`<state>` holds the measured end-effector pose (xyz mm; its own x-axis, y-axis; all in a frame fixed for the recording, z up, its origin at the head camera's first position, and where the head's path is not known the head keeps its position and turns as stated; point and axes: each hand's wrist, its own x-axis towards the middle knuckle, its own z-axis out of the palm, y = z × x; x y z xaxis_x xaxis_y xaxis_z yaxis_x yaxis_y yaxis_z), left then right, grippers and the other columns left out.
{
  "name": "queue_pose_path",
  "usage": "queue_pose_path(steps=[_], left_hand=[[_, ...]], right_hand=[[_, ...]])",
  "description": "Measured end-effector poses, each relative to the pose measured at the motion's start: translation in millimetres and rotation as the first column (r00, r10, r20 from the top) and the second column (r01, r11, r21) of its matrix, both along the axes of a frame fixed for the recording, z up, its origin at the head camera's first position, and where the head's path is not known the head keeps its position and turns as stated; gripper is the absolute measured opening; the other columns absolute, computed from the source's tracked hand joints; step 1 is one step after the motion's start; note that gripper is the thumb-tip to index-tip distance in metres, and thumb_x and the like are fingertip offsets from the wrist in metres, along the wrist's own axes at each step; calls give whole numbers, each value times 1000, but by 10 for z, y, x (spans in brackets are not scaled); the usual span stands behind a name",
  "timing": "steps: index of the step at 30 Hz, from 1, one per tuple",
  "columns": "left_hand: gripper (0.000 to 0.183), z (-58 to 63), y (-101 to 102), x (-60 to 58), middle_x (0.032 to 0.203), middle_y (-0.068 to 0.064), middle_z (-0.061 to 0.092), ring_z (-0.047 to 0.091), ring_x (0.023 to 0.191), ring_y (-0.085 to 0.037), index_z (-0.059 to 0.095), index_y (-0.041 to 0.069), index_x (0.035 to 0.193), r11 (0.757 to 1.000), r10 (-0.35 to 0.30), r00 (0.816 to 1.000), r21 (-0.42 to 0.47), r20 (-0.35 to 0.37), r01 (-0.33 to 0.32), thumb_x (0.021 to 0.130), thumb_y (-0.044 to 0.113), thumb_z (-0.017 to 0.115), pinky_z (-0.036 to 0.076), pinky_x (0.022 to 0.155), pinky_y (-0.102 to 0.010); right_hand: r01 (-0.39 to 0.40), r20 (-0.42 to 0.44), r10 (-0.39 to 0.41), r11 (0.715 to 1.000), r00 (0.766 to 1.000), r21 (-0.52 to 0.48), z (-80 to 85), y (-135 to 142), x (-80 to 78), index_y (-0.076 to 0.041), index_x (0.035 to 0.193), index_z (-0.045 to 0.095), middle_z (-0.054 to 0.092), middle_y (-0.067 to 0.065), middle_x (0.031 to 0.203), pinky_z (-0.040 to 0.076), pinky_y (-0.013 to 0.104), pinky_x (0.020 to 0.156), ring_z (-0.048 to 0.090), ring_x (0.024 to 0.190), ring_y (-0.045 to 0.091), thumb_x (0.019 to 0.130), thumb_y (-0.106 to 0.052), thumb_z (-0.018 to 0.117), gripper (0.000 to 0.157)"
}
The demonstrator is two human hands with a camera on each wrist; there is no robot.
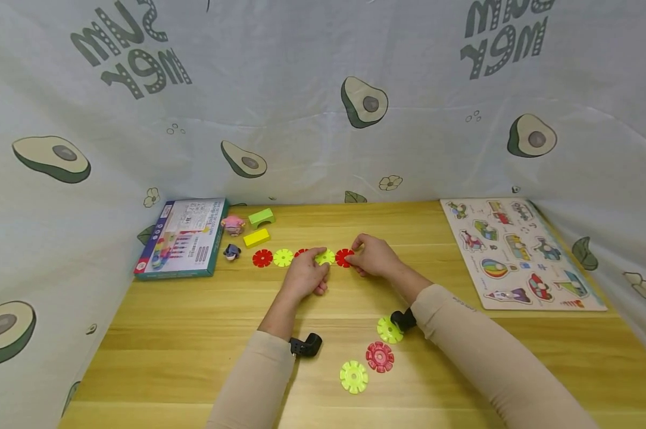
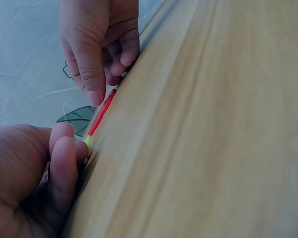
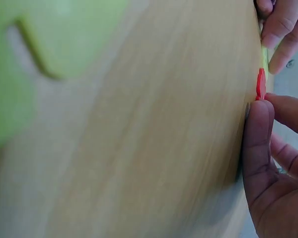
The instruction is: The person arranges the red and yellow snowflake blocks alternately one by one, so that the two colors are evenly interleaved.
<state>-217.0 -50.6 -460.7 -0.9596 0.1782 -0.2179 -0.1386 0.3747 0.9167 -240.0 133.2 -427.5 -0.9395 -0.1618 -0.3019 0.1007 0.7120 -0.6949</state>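
A row of flower-shaped plastic discs lies across the table, red and yellow-green by turns. My left hand (image 1: 303, 275) holds a yellow-green disc (image 1: 329, 257) between thumb and index finger, covering much of the red disc (image 1: 300, 252) beside it. At the row's right end, my right hand (image 1: 376, 257) pinches a red disc (image 1: 344, 257) by its right edge. In the right wrist view, this red disc (image 3: 261, 84) lies close against the yellow-green one. Farther left in the row are another yellow-green disc (image 1: 283, 257) and a red disc (image 1: 262, 258).
Nearer me lie two yellow-green discs (image 1: 353, 376) and a pinkish-red one (image 1: 380, 357). Behind the row's left end stand a green arch block (image 1: 261, 218), a yellow block (image 1: 256, 238) and two small figurines (image 1: 233, 225). A box (image 1: 183, 238) is at left, a picture puzzle board (image 1: 515, 256) at right.
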Motion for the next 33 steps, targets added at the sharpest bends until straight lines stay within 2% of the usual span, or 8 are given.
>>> queue_pose_path(steps=[3, 7, 15, 19, 22, 26, 29, 33], left_hand=[[48, 6, 0, 1, 61, -10, 59, 57, 41, -19, 44, 14, 137, 1000, -4, 1000, 0, -5, 4, 91, 14, 57, 54, 45, -35], [51, -2, 11, 5, 60, -10, 58, 57, 42, -21, 44, 15, 137, 1000, -22, 999, -2, -23, 22, 89, 15, 59, 54, 45, -35], [49, 2, 35, 35, 58, -7, 57, 56, 42, -21, 46, 18, 136, 993, -93, 993, -85, -69, 87, 89, 19, 60, 52, 42, -32], [46, 33, 68, 43, 54, -6, 56, 55, 40, -21, 47, 21, 135, 979, -154, 984, -147, -92, 139, 90, 22, 58, 51, 41, -31], [44, 56, 105, 38, 54, -7, 56, 56, 41, -21, 49, 21, 134, 974, -182, 979, -153, -87, 168, 90, 21, 57, 51, 41, -31], [46, 70, 179, 23, 55, -8, 57, 58, 43, -22, 48, 19, 134, 976, -188, 980, -122, -66, 179, 89, 18, 58, 52, 42, -32], [48, 67, 248, 11, 56, -10, 58, 59, 44, -22, 46, 19, 136, 978, -193, 980, -87, -50, 188, 89, 19, 59, 53, 43, -33], [49, 47, 325, 3, 58, -11, 58, 59, 44, -22, 44, 20, 137, 986, -165, 986, -39, -14, 165, 90, 19, 59, 53, 43, -35]], right_hand=[[-35, -28, 34, 999, 999, -12, 0, 30, 35, -5, 107, 49, 59, 6, 61, 45, 24, 46, 53, 48, 15, 87, -21, 66, 31], [-77, -50, 76, 997, 996, -17, 28, 91, 166, -8, 109, 50, 58, 6, 62, 43, 26, 45, 53, 49, 17, 87, -22, 66, 31], [-189, -71, 185, 980, 980, -62, 148, 157, 652, -9, 109, 57, 58, 6, 69, 47, 30, 46, 58, 52, 22, 84, -21, 69, 30], [-276, -73, 271, 959, 960, -69, 205, 188, 928, -9, 112, 58, 57, 3, 72, 47, 29, 44, 57, 52, 19, 82, -21, 72, 35], [-330, -86, 326, 943, 941, -36, 212, 202, 1115, -13, 113, 59, 56, -2, 71, 45, 26, 44, 54, 51, 13, 80, -24, 73, 37], [-393, -68, 391, 919, 918, -17, 167, 212, 1360, -18, 115, 60, 55, -7, 67, 42, 23, 44, 49, 52, 8, 79, -29, 73, 40], [-452, -60, 451, 892, 890, 0, 119, 212, 1525, -20, 118, 60, 53, -10, 65, 42, 21, 46, 47, 53, 4, 78, -33, 74, 44], [-508, -51, 508, 861, 860, 0, 71, 208, 1663, -23, 122, 58, 49, -12, 62, 39, 19, 47, 44, 53, 1, 76, -36, 75, 50]])
